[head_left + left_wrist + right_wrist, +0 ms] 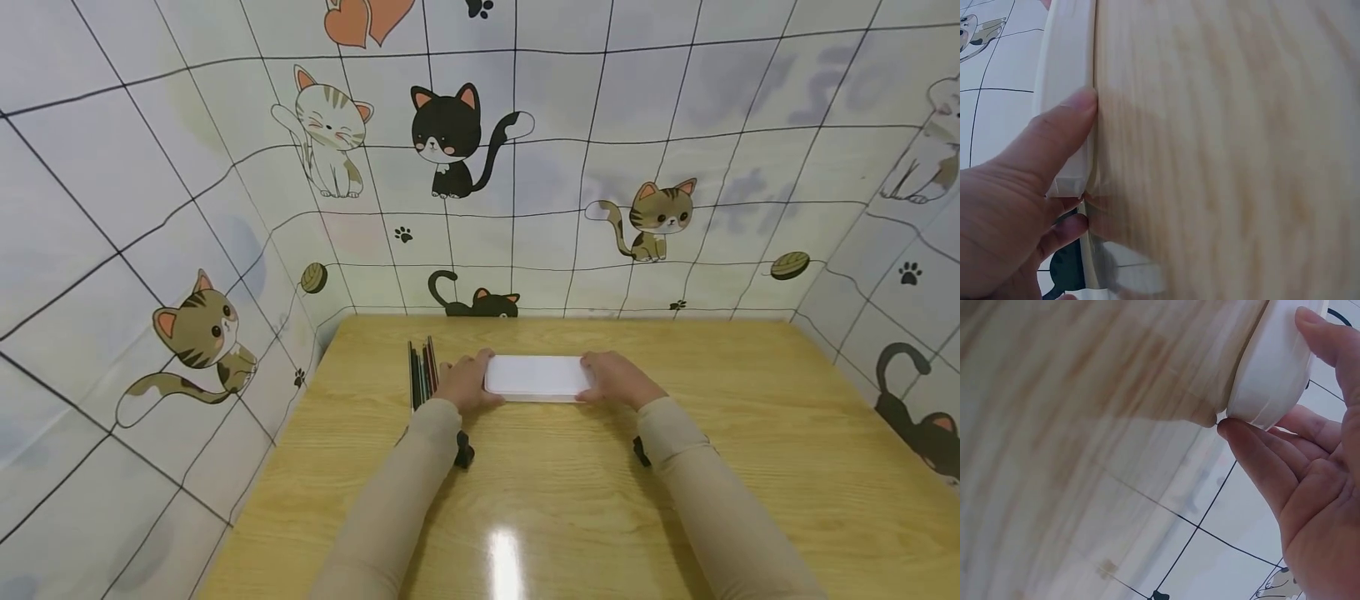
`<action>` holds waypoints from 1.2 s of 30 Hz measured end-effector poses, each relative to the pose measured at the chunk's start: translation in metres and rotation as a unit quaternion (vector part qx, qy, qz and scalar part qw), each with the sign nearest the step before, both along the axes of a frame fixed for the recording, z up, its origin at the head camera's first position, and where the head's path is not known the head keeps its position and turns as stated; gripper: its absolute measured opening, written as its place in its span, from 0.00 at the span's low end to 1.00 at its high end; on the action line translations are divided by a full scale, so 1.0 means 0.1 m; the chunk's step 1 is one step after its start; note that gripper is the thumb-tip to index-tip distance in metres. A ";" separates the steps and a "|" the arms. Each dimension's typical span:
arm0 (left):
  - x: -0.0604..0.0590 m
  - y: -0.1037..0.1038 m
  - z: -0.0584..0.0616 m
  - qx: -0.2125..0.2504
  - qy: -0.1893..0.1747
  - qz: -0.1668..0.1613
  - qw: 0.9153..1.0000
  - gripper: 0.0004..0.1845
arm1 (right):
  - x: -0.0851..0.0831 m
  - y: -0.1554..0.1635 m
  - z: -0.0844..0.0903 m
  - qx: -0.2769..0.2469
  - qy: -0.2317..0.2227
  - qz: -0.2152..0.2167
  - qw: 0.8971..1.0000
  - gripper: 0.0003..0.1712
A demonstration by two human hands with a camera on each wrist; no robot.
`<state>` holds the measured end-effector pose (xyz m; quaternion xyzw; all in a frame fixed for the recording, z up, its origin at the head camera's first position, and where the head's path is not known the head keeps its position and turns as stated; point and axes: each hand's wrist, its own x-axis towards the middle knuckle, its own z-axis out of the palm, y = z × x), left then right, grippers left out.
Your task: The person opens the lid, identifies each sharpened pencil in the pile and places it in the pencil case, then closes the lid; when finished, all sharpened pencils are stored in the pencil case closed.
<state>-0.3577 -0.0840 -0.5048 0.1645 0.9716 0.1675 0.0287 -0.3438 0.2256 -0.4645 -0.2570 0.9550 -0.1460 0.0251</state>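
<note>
A flat white rectangular box [537,377] lies on the wooden table [585,492], held at both ends. My left hand [467,382] grips its left end; in the left wrist view the thumb [1054,137] presses the box's white side [1066,69] and a finger curls under the corner. My right hand [615,379] grips the right end; in the right wrist view the thumb [1329,344] lies on top of the box [1275,369] and a fingertip [1235,434] touches its lower edge.
Several coloured pencils [422,371] lie in a row just left of my left hand. Walls papered with cartoon cats [450,137] close the table in at the back, left and right. A light glare [504,562] shows on the near tabletop.
</note>
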 end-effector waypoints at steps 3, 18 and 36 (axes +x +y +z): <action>0.01 0.00 0.01 -0.001 -0.002 -0.002 1.000 0.54 | 0.00 0.00 0.01 0.003 0.004 0.003 1.000 0.41; -0.02 0.09 0.03 0.012 0.000 0.009 1.000 0.54 | 0.00 0.03 0.01 0.012 0.008 0.006 1.000 0.37; -0.07 0.05 -0.04 0.015 0.004 0.027 1.000 0.55 | -0.01 -0.05 0.03 0.015 -0.010 0.003 1.000 0.36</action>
